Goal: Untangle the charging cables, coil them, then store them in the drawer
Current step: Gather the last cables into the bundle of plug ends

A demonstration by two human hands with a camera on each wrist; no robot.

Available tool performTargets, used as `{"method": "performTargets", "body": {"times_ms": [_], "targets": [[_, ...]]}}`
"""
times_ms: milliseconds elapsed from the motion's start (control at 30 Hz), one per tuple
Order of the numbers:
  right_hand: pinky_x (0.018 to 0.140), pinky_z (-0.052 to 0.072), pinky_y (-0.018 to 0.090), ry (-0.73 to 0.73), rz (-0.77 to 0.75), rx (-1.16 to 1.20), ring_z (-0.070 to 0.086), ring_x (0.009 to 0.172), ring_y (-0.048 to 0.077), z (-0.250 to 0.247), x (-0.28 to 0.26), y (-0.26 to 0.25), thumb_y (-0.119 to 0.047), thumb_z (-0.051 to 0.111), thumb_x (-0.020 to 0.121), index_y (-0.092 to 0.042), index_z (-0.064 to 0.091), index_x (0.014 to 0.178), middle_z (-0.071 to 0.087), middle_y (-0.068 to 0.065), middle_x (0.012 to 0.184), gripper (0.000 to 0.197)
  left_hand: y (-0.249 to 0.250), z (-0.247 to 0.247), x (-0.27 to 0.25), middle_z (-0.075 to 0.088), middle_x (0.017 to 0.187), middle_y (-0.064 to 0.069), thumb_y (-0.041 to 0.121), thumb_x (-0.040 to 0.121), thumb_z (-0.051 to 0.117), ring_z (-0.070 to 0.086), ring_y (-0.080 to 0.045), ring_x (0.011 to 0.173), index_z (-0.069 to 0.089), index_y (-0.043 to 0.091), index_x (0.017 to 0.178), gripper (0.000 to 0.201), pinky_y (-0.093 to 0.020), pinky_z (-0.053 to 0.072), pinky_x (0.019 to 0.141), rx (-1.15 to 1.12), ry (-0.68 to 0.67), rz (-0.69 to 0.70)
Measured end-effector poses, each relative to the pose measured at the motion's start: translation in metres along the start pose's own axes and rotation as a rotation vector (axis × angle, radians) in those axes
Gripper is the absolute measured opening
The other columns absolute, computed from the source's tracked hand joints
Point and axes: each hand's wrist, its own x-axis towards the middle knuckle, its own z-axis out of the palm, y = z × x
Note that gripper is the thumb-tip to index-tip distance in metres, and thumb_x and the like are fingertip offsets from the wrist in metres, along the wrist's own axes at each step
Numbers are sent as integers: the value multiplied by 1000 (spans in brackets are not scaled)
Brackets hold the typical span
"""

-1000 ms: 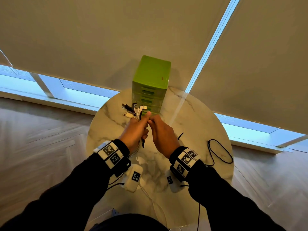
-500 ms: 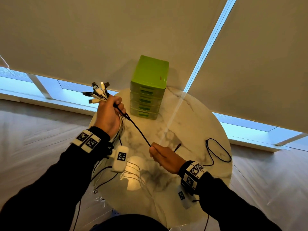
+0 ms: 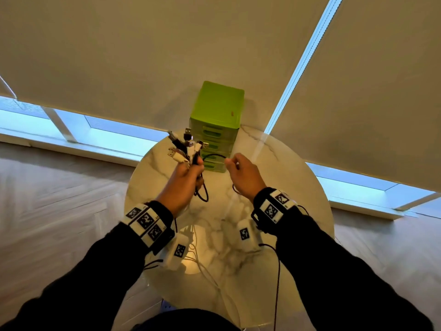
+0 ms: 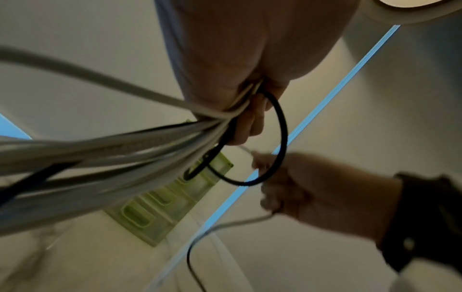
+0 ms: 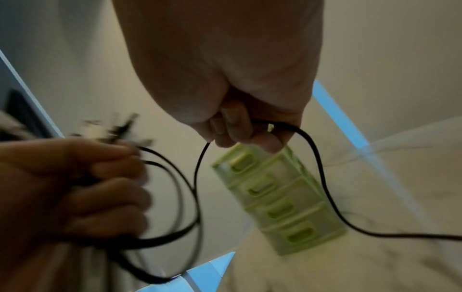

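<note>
My left hand [image 3: 192,168] grips a bundle of white and black charging cables [image 4: 105,150] in a fist. Their USB plugs [image 3: 186,145] fan out above the fist. My right hand [image 3: 230,162] pinches one black cable [image 3: 213,155] that arcs slack from the bundle to its fingertips. In the right wrist view this black cable [image 5: 318,164] runs through the curled fingers [image 5: 228,126] and trails off right. A black loop [image 4: 281,136] hangs below the left fist. The green drawer unit [image 3: 218,109] stands just behind both hands, all drawers closed.
The round marble table [image 3: 286,177] lies under the hands, against beige roller blinds with bright window strips. White cable lengths [image 3: 210,273] hang from the bundle over the table's near part. Wooden floor surrounds the table.
My left hand came down from up left and my right hand rose, so both meet before the drawer unit. The black cable, taut half a second ago, now curves slack between them.
</note>
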Motion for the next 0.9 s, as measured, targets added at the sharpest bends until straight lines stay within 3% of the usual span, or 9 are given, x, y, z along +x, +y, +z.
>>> {"method": "performTargets", "body": {"times_ms": [100,167,267,400,500,600,700,800,900], "targets": [[54,33,20,16,-204,95,48,63,10,2,-14,-39,-28,40,108,-16,48,91,52,-5,72,21,0,8,-7,34,63,9,26,103,47,33,-9,56,50,21,89,15,-31,25,55,60,6,-30],[63,40,28,-34,-300,105,54,70,13,7,-25,-49,-26,37,108,-17,50,100,57,-5,80,18,5,10,-6,37,66,7,44,105,46,35,-8,56,59,23,88,29,-30,25,54,-12,9,-44],[67,42,29,-92,-401,24,58,80,14,14,-35,-48,-27,35,109,-15,52,118,64,-4,96,23,14,7,-3,39,65,2,61,100,42,35,-9,52,69,29,77,47,-27,23,49,-77,44,-67],[74,49,37,-152,-476,-123,63,92,25,19,-38,-40,-31,35,109,-15,48,136,67,9,114,35,10,0,4,41,62,-8,41,99,56,38,-17,54,55,18,71,36,-32,29,54,-1,139,-34],[67,49,44,-197,-478,-147,63,80,31,22,-41,-32,-36,38,107,-16,49,123,69,8,98,28,5,-4,10,36,62,-7,37,92,55,35,-21,57,47,23,64,33,-38,29,57,-14,178,-18],[65,47,42,-257,-433,-67,55,68,21,24,-49,-18,-41,35,107,-17,48,115,59,-7,78,28,4,-10,16,43,56,4,32,102,46,40,-19,59,44,26,63,39,-36,32,56,-46,230,32],[64,45,33,-299,-373,32,53,62,7,24,-55,-5,-42,31,108,-24,41,134,55,-10,69,33,5,-16,16,55,56,7,32,107,39,51,-23,67,46,21,70,39,-34,37,59,13,274,85],[65,47,33,-319,-362,72,51,58,6,29,-59,4,-40,32,108,-26,25,143,51,-11,66,38,6,-20,18,51,56,9,30,109,37,48,-17,58,45,20,72,38,-31,37,58,-31,307,118],[68,50,40,-341,-342,56,56,63,11,35,-59,16,-41,33,107,-25,29,129,55,-11,69,28,13,-26,23,43,60,10,26,108,40,44,-11,51,39,20,74,35,-28,35,57,-83,405,163]]}}
